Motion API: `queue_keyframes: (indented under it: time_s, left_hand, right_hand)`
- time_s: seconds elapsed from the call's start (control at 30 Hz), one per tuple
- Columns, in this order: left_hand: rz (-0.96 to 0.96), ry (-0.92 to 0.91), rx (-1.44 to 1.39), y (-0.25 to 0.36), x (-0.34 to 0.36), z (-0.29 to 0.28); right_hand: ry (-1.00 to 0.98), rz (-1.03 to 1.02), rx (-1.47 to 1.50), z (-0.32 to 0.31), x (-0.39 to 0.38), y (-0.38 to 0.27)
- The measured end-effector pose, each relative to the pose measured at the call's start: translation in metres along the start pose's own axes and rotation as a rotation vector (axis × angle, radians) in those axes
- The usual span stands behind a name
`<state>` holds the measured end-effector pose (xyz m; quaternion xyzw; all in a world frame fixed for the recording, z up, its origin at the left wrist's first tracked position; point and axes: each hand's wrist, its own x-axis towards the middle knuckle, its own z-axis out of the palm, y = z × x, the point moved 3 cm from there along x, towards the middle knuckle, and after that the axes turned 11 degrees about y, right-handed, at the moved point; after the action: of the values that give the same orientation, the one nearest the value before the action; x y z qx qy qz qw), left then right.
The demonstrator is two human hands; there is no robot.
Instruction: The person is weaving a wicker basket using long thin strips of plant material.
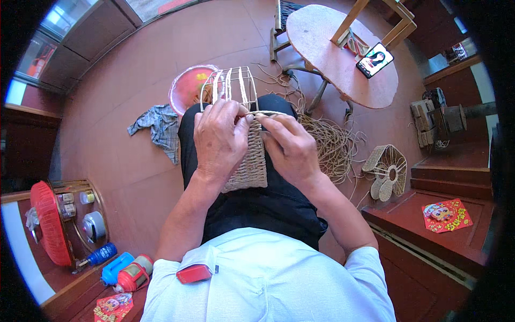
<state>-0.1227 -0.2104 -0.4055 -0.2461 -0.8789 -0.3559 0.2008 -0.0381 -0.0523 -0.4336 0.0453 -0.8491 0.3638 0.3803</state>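
A partly woven basket (pixel 251 166) of straw-coloured cord rests on my lap, over dark trousers. Its far end is a bare wire frame (pixel 248 80) with a few pale strips running along it. My left hand (pixel 221 137) is closed at the upper edge of the weave, thumb and fingers pinching there. Close beside it, my right hand (pixel 292 145) is closed on a twisted straw cord (pixel 268 112) that crosses the frame at the weave's edge. The fingertips of both hands nearly meet, and they partly hide the spot where the cord enters the weave.
A heap of loose cord (pixel 335 147) lies on the floor to the right, with a woven flower-shaped piece (pixel 387 174) beyond it. A round table (pixel 316 37) holding a phone (pixel 374 60) stands at far right. Left are a pink basin (pixel 185 88) and a crumpled plaid cloth (pixel 161 129).
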Motion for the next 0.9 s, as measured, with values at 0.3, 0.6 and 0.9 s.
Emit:
queue_keyframes:
  time_s: [0.3,0.6,0.9]
  left_hand:
    - [-0.096,-0.088,-0.291,-0.008,0.029,0.003]
    - [0.296,-0.043,-0.106,-0.017,0.032,0.009]
    - [0.352,0.044,0.268,0.006,-0.011,0.000]
  right_hand:
    - [-0.081,-0.089,-0.189,0.015,-0.002,-0.004]
    - [-0.116,-0.190,-0.273,0.020,0.002,-0.007]
    - [-0.169,-0.084,-0.209,0.019,0.009,-0.002]
